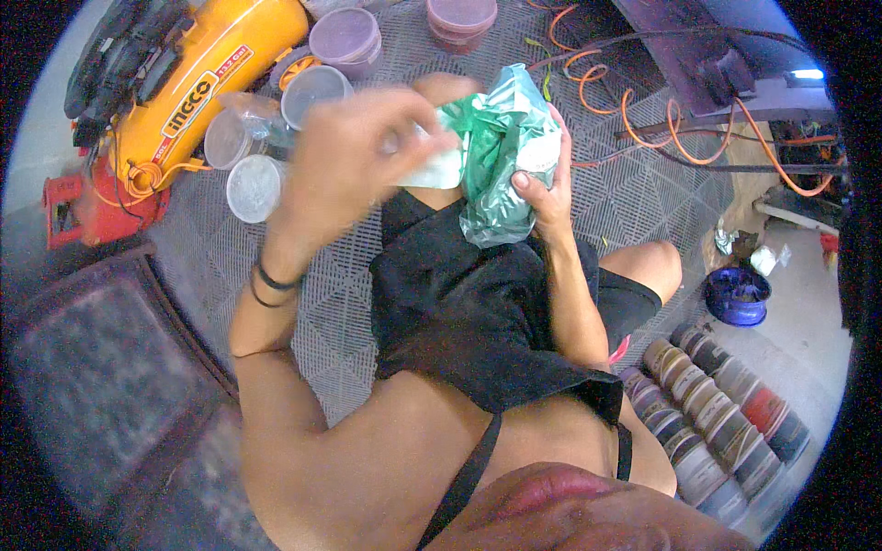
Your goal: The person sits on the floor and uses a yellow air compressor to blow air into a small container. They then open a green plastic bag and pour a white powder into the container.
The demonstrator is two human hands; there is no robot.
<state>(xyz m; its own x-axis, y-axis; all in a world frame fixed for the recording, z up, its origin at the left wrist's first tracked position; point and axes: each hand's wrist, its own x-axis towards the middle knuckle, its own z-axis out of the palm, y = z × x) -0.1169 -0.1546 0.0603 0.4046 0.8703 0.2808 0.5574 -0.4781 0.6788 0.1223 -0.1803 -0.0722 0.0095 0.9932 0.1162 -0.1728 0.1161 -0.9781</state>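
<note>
A crumpled, shiny green plastic bag (503,151) is held up above my lap. My right hand (548,195) grips its right side, thumb across the front and fingers behind. Left of the bag, my left hand (354,151) is raised and smeared by motion. Its fingers look bent near a pale green flap (436,169) at the bag's left edge; whether they touch it cannot be made out. What the bag contains is hidden. Black cloth (469,294) covers my lap below it.
A yellow air compressor (207,78) stands at the far left beside clear plastic tubs (254,188) and lidded pails (345,41). An orange coiled hose (634,119) hangs at the right. Rows of stacked containers (717,404) and a blue round object (738,296) lie right. Grey tiles (322,321) cover the floor.
</note>
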